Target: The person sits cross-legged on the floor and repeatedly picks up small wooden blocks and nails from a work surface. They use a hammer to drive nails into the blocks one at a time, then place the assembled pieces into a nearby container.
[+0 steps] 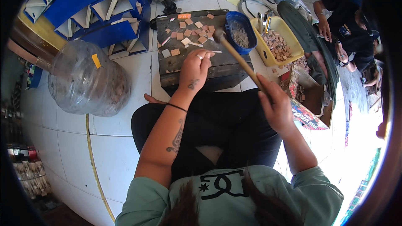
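A hammer is in my right hand, the fingers wrapped round its wooden handle and its head raised above the dark wooden block. My left hand rests low over the block's near part, fingers closed, with a thin pale strip sticking out to the right of the fingertips. Several small square wooden pieces lie scattered on the block beyond that hand. A blue oval tub of thin metal pins stands at the block's far right corner.
Right of the tub, a yellow basket holds many small wooden pieces and some tools. An opened cardboard box sits nearer me. A large clear plastic bottle and blue racks stand at left. Another person sits at far right.
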`<action>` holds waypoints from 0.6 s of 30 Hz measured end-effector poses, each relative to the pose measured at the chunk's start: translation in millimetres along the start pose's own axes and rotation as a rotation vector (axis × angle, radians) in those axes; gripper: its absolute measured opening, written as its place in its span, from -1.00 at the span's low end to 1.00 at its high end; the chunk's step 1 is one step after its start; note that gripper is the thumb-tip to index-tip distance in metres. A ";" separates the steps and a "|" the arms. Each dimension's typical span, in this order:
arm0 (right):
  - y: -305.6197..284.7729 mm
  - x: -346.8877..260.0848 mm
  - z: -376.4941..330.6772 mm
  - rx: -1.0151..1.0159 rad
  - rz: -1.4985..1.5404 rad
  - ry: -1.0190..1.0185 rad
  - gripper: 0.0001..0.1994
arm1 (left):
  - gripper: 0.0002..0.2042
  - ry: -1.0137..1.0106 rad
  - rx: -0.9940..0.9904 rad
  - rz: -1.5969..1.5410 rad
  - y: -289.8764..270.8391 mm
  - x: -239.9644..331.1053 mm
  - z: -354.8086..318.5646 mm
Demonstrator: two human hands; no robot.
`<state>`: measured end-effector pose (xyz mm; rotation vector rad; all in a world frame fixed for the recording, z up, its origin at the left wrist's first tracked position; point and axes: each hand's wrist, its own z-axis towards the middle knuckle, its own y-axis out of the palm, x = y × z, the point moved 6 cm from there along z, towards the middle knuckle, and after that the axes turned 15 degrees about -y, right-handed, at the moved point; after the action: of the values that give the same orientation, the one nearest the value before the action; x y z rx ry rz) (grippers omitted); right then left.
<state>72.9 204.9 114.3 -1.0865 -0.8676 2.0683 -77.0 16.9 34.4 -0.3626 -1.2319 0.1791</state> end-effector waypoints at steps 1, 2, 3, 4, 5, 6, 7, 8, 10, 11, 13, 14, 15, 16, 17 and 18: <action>9.2 5.9 -3.9 -0.018 -0.057 0.043 -0.53 | -0.76 -0.049 -0.057 -0.079 -1.8 -3.3 0.9; 19.1 12.0 -7.5 -0.038 -0.111 0.086 -0.54 | -0.74 -0.101 -0.111 -0.158 -3.2 -6.5 1.1; 29.4 18.8 -11.1 -0.070 -0.140 0.129 -0.55 | -0.73 -0.096 -0.117 -0.178 -5.9 -6.3 0.1; 37.0 22.3 -12.7 -0.066 -0.186 0.113 -0.55 | -0.73 -0.095 -0.119 -0.198 -9.0 -6.2 -1.3; 43.9 24.8 -13.9 -0.060 -0.223 0.094 -0.54 | -0.73 -0.096 -0.122 -0.218 -12.1 -6.0 -2.7; 49.2 27.5 -15.5 -0.066 -0.261 0.095 -0.54 | -0.72 -0.092 -0.128 -0.240 -14.2 -5.3 -4.1; 55.5 33.2 -17.4 -0.098 -0.233 0.161 -0.54 | -0.72 -0.106 -0.139 -0.238 -15.2 -5.2 -4.6; 56.5 31.3 -15.3 -0.073 -0.260 0.114 -0.55 | -0.71 -0.114 -0.153 -0.238 -15.9 -4.3 -4.7; 57.1 30.8 -8.8 -0.085 -0.317 0.116 -0.55 | -0.71 -0.146 -0.183 -0.266 -13.4 -0.7 -4.9; 51.3 21.9 -2.5 0.002 -0.323 0.012 -0.55 | -0.71 -0.171 -0.197 -0.290 -12.8 1.7 -6.0; 43.1 8.4 8.9 0.094 -0.333 -0.077 -0.54 | -0.70 -0.205 -0.210 -0.322 -11.4 8.8 -10.0; 44.7 4.7 18.0 0.126 -0.204 -0.104 -0.56 | -0.70 -0.212 -0.211 -0.330 -9.6 13.5 -12.9; 46.9 2.5 28.8 0.160 -0.074 -0.131 -0.59 | -0.70 -0.211 -0.212 -0.345 -8.1 18.1 -16.2; 49.7 -0.7 37.6 0.189 0.056 -0.162 -0.62 | -0.70 -0.207 -0.217 -0.363 -6.7 22.4 -19.4; 57.7 3.0 43.6 0.143 0.190 -0.063 -0.65 | -0.69 -0.193 -0.221 -0.389 -5.7 26.3 -22.2; 67.3 6.1 48.0 0.092 0.324 0.031 -0.69 | -0.69 -0.158 -0.218 -0.427 -6.2 29.9 -24.4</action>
<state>13.4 158.5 80.0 -1.2725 -0.6049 2.3215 -44.6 16.7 56.3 -0.2690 -1.4611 -0.3003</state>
